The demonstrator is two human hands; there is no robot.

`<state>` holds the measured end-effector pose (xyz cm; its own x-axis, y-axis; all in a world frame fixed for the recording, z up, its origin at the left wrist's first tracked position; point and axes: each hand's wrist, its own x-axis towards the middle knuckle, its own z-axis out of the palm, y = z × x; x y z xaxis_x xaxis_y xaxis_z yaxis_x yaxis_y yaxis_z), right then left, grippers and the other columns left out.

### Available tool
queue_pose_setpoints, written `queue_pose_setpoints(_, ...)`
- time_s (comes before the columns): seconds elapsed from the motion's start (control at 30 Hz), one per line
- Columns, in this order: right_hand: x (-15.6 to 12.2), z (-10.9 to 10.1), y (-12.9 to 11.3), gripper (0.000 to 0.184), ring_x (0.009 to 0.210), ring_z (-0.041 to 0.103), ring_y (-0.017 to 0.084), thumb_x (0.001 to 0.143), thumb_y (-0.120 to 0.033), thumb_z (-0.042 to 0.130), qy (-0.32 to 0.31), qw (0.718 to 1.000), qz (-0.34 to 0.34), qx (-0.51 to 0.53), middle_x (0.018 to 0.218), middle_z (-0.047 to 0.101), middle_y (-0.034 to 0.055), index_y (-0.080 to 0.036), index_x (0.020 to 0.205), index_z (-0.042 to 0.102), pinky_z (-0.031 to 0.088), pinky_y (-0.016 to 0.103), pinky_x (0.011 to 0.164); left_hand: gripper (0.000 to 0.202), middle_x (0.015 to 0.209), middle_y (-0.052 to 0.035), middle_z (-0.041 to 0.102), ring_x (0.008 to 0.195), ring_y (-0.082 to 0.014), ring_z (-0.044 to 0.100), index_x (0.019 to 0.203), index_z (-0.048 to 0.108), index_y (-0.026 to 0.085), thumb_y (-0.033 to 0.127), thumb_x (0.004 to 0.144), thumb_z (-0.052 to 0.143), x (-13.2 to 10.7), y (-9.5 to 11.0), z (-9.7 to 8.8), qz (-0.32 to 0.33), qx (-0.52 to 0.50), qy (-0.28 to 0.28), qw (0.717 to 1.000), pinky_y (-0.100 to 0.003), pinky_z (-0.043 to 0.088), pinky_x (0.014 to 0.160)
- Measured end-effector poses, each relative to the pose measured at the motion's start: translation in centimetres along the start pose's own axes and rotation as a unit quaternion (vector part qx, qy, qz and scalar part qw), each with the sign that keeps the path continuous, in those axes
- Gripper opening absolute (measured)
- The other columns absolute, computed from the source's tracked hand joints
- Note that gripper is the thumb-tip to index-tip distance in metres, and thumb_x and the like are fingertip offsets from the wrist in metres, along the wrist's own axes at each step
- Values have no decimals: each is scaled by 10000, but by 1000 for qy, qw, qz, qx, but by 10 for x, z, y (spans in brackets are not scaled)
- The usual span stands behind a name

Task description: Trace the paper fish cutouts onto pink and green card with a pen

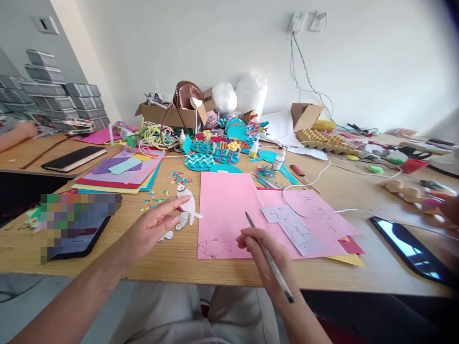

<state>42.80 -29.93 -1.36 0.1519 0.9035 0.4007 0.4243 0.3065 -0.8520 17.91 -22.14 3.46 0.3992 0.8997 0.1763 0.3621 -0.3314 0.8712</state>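
Note:
My right hand (pixel 260 251) is closed on a pencil (pixel 269 260) whose tip hovers over a pink paper sheet (pixel 224 210). A small fish outline (pixel 214 247) is drawn at the sheet's near left corner. My left hand (pixel 156 224) hovers above the table with fingers stretched out, its fingertips at a white paper fish cut-out (pixel 187 206) lying left of the pink sheet. Further pink sheets with pencilled fish and a grey cut piece (pixel 294 229) lie to the right.
A tablet (pixel 77 234) lies at the near left and a second one (pixel 412 248) at the near right. Stacked coloured paper (pixel 122 172), blue paper waves with fish (pixel 215 150), glue bottles (pixel 278 160), cardboard boxes (pixel 172 114) and egg trays (pixel 322 138) crowd the far half. Another person's hand (pixel 442 208) shows at the right edge.

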Motion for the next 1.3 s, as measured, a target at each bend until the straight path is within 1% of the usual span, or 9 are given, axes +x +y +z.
queue_pose_setpoints(0.1,8,17,-7,101,750,632,162,789,-259,603,19,996,28,83,818,661,31,-217,875,573,498,285,672,433,1308,-48,535,1162,-244,511,1298,506,275,346,872,484,-2,3,32,28,-45,-12,999,-342,453,934)
queue_pose_setpoints(0.23,15,24,-11,198,692,603,122,723,-239,667,58,957,96,267,756,632,-31,-239,857,522,470,251,636,464,1418,-24,411,1223,-222,440,1352,428,298,271,889,455,-4,8,66,52,-83,-61,993,-327,417,974)
queue_pose_setpoints(0.37,17,15,-8,192,569,506,82,698,-176,653,94,933,112,329,621,571,-79,-231,810,507,406,219,583,452,1296,-43,513,1114,-180,512,1328,447,302,235,881,467,-6,12,82,53,-143,-92,984,-284,456,909)
queue_pose_setpoints(0.53,14,6,-4,197,570,500,94,662,-182,656,85,941,129,300,635,565,-66,-221,787,509,389,236,573,389,916,-31,603,843,-153,604,1230,493,234,287,847,531,-1,13,84,21,-212,-40,976,-243,515,687)
queue_pose_setpoints(0.63,13,7,-7,211,567,499,100,639,-190,657,69,943,144,291,635,560,-61,-224,777,500,394,241,565,284,781,-2,601,665,-123,596,1078,558,198,328,825,555,6,15,84,-14,-199,-12,980,-223,496,591)
queue_pose_setpoints(0.73,12,8,-9,207,566,500,109,636,-208,650,68,945,151,280,630,558,-54,-229,773,497,403,249,561,234,698,14,602,589,-114,583,945,584,180,344,777,596,11,17,86,-46,-203,9,978,-218,482,548)
queue_pose_setpoints(1.03,11,4,-4,196,592,522,100,651,-213,655,105,946,137,273,658,545,-57,-226,787,515,428,240,588,158,602,17,606,536,-112,580,796,582,163,314,756,603,14,18,90,-53,-230,0,972,-206,459,502)
queue_pose_setpoints(1.17,11,-7,3,185,601,538,105,680,-219,645,114,957,123,236,663,539,-59,-226,803,507,442,243,594,165,604,3,618,558,-135,602,815,603,161,318,776,570,14,20,91,-40,-178,-32,983,-223,468,511)
queue_pose_setpoints(1.3,8,-30,14,158,625,544,122,711,-235,632,93,980,114,134,686,548,-40,-219,819,518,441,258,611,186,811,-36,676,722,-161,634,904,620,177,299,828,502,12,12,83,24,-55,-42,997,-255,507,625)
